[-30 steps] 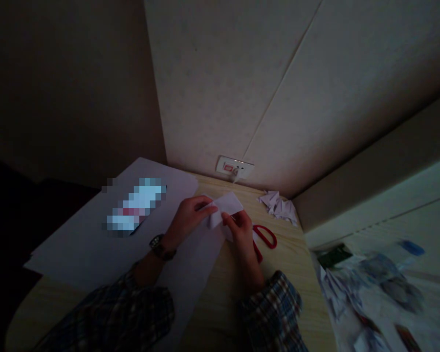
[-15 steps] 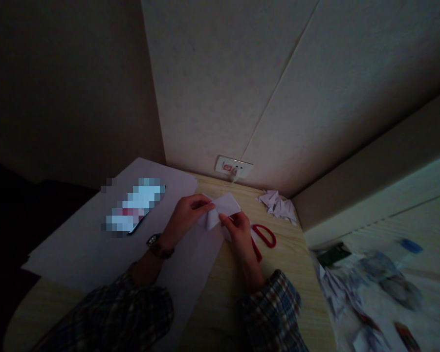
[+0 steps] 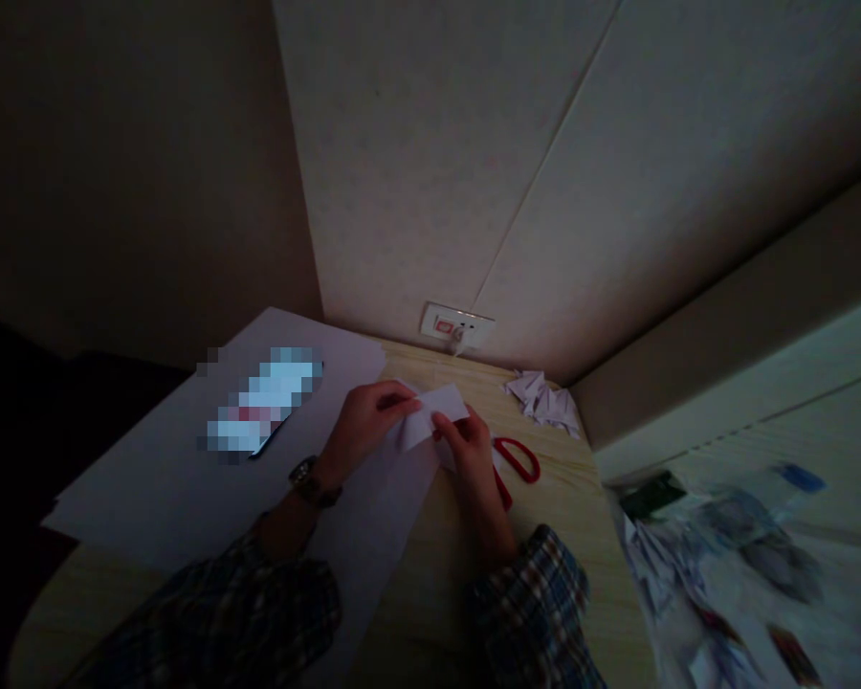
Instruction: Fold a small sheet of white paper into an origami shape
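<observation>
A small white piece of paper (image 3: pixel 441 406) is held between both hands above the wooden table (image 3: pixel 437 584). My left hand (image 3: pixel 363 429) pinches its left part with thumb and fingers closed; a watch sits on that wrist. My right hand (image 3: pixel 472 461) pinches its lower right edge. Both arms wear plaid sleeves. Red-handled scissors (image 3: pixel 517 461) lie on the table just right of my right hand, partly hidden by it.
A large white sheet (image 3: pixel 187 459) covers the table's left side, with a phone (image 3: pixel 262 402) lying on it. A heap of folded paper bits (image 3: pixel 543 399) sits in the far corner below a wall socket (image 3: pixel 457 327). More papers and clutter (image 3: pixel 717 565) lie on the right.
The small paper has been flattened slightly and my right thumb has moved up onto its edge. The hands otherwise stay in the same place.
</observation>
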A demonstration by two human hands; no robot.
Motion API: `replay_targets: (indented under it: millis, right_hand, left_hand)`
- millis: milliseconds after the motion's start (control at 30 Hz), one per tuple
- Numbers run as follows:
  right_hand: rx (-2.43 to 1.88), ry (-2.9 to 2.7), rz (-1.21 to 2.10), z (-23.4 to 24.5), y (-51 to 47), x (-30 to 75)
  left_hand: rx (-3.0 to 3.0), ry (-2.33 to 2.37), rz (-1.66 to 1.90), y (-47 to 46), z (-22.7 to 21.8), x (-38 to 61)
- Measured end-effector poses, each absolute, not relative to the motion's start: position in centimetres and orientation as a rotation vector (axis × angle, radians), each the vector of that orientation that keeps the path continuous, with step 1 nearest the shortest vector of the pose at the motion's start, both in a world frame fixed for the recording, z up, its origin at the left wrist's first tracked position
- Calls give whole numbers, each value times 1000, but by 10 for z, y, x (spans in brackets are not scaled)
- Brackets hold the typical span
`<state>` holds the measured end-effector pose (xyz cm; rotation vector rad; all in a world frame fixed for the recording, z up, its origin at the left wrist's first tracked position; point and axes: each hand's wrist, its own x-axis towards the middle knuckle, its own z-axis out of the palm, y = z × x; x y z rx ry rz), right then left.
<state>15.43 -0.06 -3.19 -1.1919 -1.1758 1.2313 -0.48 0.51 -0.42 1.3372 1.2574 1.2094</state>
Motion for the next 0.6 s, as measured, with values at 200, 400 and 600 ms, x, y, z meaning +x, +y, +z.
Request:
replay_targets:
  millis: [200,400,600]
  right_hand:
    - [-1140,-1170,1260,-26,-3,152]
    - [-1132,-1194,1262,-23,-4,153]
    - [-1129,-1142,1320,-25,-4,151]
  left_hand:
    - [1311,1289,1215,5,-3,-5]
    - [1332,1286,1235,6,-4,-5]
    - [1331,1274,1228,6,-1,-6]
